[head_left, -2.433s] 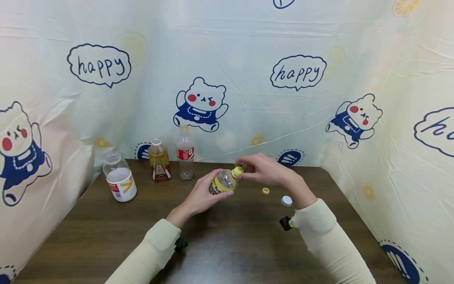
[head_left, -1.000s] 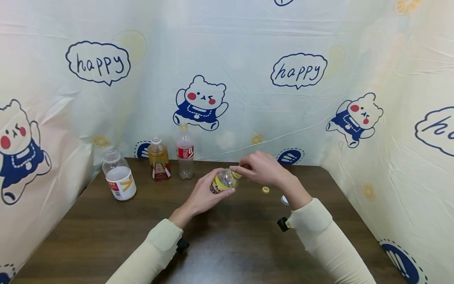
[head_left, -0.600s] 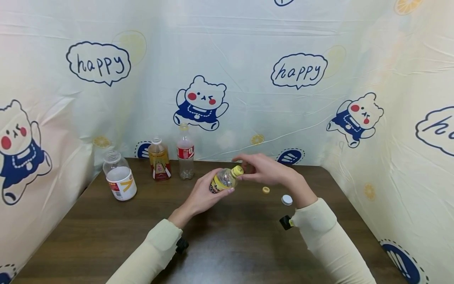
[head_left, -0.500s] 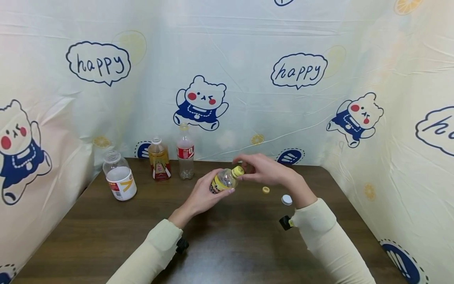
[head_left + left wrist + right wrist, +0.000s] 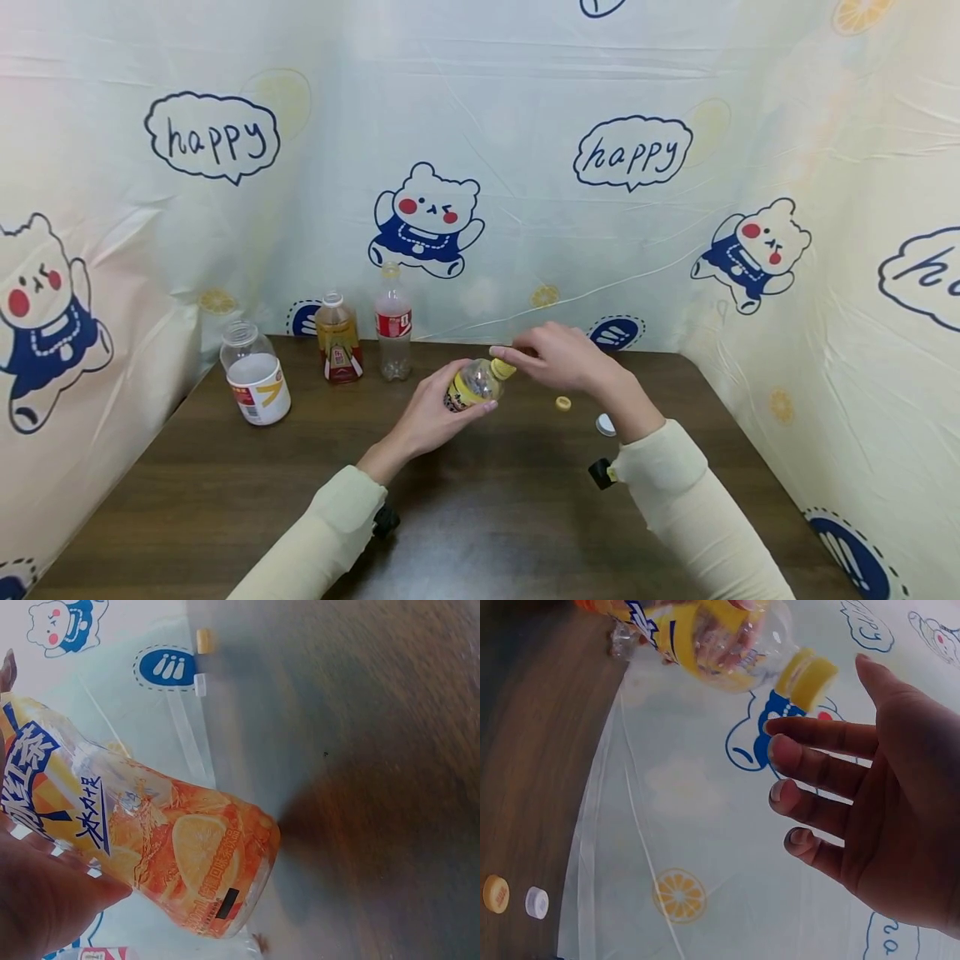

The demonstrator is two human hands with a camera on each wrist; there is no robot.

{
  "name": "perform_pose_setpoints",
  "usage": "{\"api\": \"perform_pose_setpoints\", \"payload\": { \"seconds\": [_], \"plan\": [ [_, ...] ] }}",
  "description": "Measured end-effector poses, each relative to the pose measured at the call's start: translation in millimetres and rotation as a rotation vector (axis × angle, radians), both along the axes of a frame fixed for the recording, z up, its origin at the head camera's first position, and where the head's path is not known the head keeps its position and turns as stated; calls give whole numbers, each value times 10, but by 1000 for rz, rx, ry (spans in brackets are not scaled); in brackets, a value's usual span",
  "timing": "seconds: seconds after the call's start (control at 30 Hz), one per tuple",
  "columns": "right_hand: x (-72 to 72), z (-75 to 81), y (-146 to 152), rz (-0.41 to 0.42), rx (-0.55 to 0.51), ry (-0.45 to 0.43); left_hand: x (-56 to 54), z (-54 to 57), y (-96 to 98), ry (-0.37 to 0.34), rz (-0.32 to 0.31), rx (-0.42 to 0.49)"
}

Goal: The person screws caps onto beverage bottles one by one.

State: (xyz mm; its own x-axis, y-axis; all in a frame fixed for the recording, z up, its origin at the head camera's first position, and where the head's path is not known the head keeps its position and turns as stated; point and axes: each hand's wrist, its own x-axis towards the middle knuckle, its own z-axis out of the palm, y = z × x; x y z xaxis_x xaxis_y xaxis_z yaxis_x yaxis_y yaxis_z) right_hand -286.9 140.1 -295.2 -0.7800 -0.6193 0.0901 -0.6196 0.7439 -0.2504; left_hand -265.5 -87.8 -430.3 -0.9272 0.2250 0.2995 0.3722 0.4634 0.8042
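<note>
My left hand [image 5: 431, 412] grips a tilted iced tea bottle [image 5: 480, 382] above the table; its orange-printed label [image 5: 199, 855] shows in the left wrist view. A yellow cap [image 5: 810, 679] sits on its neck. My right hand [image 5: 562, 357] is at that cap and partly covers it in the head view. In the right wrist view, the cap lies between the thumb tip and the forefinger, with gaps at both sides. The other fingers [image 5: 817, 765] are spread and loosely bent, holding nothing.
A loose yellow cap [image 5: 562, 403] and a white cap [image 5: 606, 425] lie on the wooden table [image 5: 480, 517] at right. Back left stand a wide-mouthed jar [image 5: 257, 396], an amber drink bottle [image 5: 340, 342] and a clear red-labelled bottle [image 5: 393, 333]. Printed cloth [image 5: 525, 208] hangs behind.
My right hand's fingers covered the bottle cap one second ago, drew back so it showed half a second ago, and now reach over it again. The left hand and bottle barely moved.
</note>
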Motion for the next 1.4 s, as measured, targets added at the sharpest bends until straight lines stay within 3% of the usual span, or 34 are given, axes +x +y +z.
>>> {"api": "perform_pose_setpoints", "payload": {
  "seconds": [0.1,0.33,0.5,0.63,0.83,0.97,1.1,1.4],
  "plan": [
    [2,31,32,17,-33,-15,-4,-2,-6,5,-2,2],
    [-12,65,76,183,-91,-129,-6,16,-24,-2,-4,26],
    [-11,50,51,237,-97,-147,-5,20,-23,-13,-8,30],
    [-11,31,19,223,-88,-108,-5,8,-15,-13,-6,25],
    [-12,-1,-40,70,15,11,-8,0,-4,-1,-13,20],
    [-1,24,-38,14,33,25,-17,12,3,7,-14,25],
    [1,66,2,42,0,-4,-15,19,4,6,-8,27],
    [-5,65,42,193,-57,-165,-8,7,-2,-14,-2,20]
  ]
}}
